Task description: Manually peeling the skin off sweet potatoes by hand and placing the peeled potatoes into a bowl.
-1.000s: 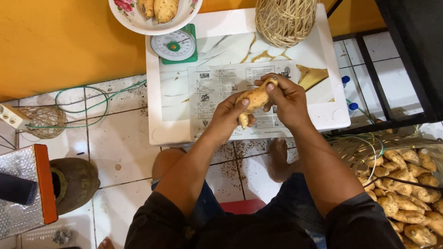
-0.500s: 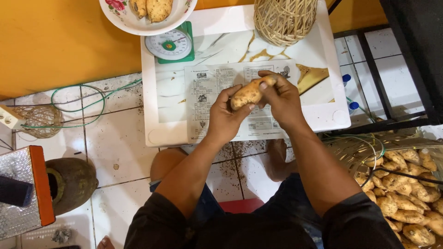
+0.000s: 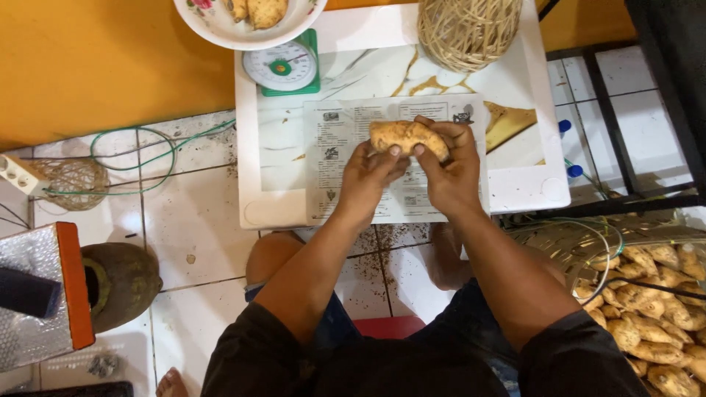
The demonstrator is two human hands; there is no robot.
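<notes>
From the head camera, both hands grip one ginger root [image 3: 407,137] above the printed paper sheet [image 3: 390,158] on the white tabletop [image 3: 526,184] — left hand [image 3: 371,173] clamped on its near end, right hand [image 3: 448,165] wrapped round the far end. The step looks like peeling or cleaning; the next move likely needs a turn of the root. It is knobbly, tan, mostly pale.
</notes>
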